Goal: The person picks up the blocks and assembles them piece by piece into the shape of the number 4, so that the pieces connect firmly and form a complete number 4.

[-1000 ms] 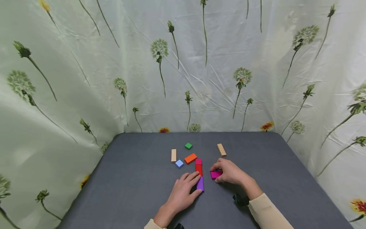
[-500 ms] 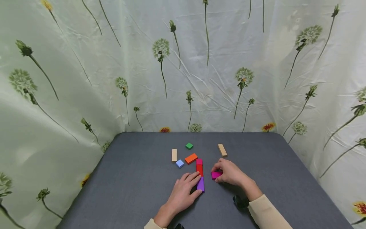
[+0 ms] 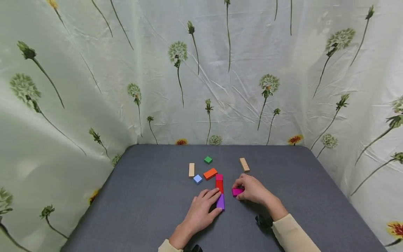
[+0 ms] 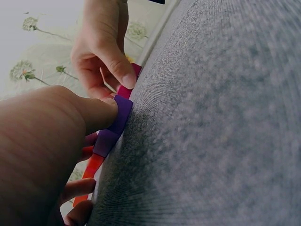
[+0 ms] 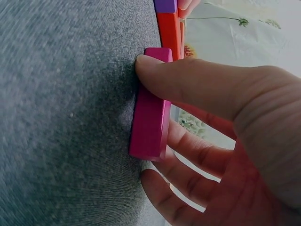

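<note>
My left hand (image 3: 201, 211) holds a purple block (image 3: 220, 203), its thumb at the near end and fingertips near the joint with the red block (image 3: 219, 186). A small pink block (image 3: 219, 177) continues that row at the far end. To the right, my right hand (image 3: 253, 190) pinches a magenta block (image 3: 237, 192) between thumb and fingers, low at the tabletop. A gap separates it from the row in the head view. In the right wrist view, the thumb lies across the magenta block (image 5: 148, 125). Fingers partly cover the red and purple blocks.
Beyond the row lie an orange block (image 3: 210, 174), a light blue block (image 3: 197, 179) and a green block (image 3: 208, 160). Two plain wooden blocks lie further out, one on the left (image 3: 191, 170), another on the right (image 3: 244, 164). A flowered curtain (image 3: 201, 77) surrounds the grey table (image 3: 141, 203).
</note>
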Demonstrator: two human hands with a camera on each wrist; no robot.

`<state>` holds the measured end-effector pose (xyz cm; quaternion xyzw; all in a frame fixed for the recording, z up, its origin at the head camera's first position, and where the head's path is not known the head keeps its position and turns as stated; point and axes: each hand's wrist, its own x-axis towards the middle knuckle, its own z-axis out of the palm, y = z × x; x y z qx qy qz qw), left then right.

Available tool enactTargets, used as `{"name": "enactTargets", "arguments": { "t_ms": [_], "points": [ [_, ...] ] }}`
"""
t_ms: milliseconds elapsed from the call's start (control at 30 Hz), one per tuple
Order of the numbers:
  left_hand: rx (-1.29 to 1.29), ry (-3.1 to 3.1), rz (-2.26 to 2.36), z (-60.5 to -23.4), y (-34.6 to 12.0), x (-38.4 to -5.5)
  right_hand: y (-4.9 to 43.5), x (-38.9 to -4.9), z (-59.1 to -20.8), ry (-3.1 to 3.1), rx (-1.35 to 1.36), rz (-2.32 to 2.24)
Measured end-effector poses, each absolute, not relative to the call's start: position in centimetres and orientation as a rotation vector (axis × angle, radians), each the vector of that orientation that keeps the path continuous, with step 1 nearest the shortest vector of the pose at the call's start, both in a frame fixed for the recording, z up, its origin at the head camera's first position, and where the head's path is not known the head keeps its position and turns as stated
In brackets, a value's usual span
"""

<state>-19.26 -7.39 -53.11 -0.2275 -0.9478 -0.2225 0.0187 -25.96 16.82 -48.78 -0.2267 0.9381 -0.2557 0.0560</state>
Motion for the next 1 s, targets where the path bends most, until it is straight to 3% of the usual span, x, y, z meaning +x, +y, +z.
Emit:
{"name": "enactTargets", "arguments": {
  "t_ms": [1000],
  "points": [
    [-0.745,-2.864,-0.675,-53.22,-7.64,-19.10,16.57,-25.95,-48.92,2.845,-0.695,-0.726]
  ]
}}
